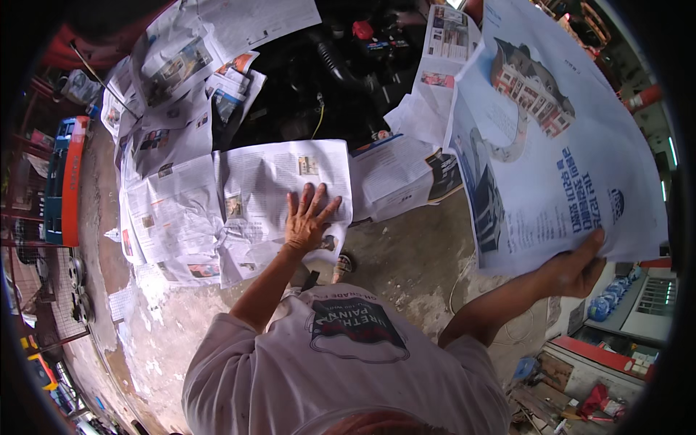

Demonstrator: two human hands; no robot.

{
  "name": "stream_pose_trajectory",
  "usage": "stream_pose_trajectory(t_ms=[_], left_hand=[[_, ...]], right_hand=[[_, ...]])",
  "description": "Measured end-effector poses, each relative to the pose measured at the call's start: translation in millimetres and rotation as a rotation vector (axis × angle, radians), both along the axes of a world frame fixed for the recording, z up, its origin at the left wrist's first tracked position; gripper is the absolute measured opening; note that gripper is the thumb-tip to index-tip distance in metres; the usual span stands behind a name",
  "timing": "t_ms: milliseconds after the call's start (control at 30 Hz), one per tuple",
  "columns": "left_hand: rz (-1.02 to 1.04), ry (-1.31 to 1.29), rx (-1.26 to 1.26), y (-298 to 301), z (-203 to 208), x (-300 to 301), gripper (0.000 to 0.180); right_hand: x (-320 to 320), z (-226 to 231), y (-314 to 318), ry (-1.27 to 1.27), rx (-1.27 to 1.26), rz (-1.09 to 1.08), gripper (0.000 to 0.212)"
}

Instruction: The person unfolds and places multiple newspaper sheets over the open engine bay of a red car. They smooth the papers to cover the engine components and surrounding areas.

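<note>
My left hand point(313, 220) lies flat with fingers spread on a newspaper sheet point(272, 170) draped over the front edge of a car's engine bay point(290, 94). At the right, my right hand point(575, 270) pinches the lower edge of a large newspaper page point(536, 167), which hangs raised and spread out. More newspaper sheets point(170, 188) overlap along the left side of the bay, some crumpled. Another sheet point(391, 174) covers the front edge to the right of my left hand. A black ribbed hose point(332, 58) and a red cap point(362, 30) show inside the bay.
A thin prop rod point(101, 76) slants at the upper left. Beside the car on the left stands an orange and blue rack point(65, 181). Worn concrete floor point(406, 283) lies below the car's front. Shelving with bottle packs point(612, 297) and clutter point(573, 391) occupies the right side.
</note>
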State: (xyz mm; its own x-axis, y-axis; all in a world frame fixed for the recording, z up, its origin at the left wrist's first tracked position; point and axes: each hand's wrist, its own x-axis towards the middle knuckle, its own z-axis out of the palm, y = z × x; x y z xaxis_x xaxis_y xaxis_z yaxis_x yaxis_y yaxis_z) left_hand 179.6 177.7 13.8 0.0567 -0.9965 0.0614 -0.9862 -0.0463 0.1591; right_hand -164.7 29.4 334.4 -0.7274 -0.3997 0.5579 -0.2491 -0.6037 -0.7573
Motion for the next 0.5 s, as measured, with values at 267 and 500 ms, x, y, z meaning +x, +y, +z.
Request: stream_pose_trajectory(t_ms=[267, 500], left_hand=[[-0.023, 0.377, -0.149, -10.0, 12.9, 15.3, 0.091], [0.824, 0.01, -0.368, 58.8, 38.4, 118.9, 0.103]], right_hand=[[52.0, 7.2, -36.4, 0.044, -0.012, 0.019, 0.043], [100.5, 0.5, -102.5, 0.321, -0.028, -0.111, 0.054]])
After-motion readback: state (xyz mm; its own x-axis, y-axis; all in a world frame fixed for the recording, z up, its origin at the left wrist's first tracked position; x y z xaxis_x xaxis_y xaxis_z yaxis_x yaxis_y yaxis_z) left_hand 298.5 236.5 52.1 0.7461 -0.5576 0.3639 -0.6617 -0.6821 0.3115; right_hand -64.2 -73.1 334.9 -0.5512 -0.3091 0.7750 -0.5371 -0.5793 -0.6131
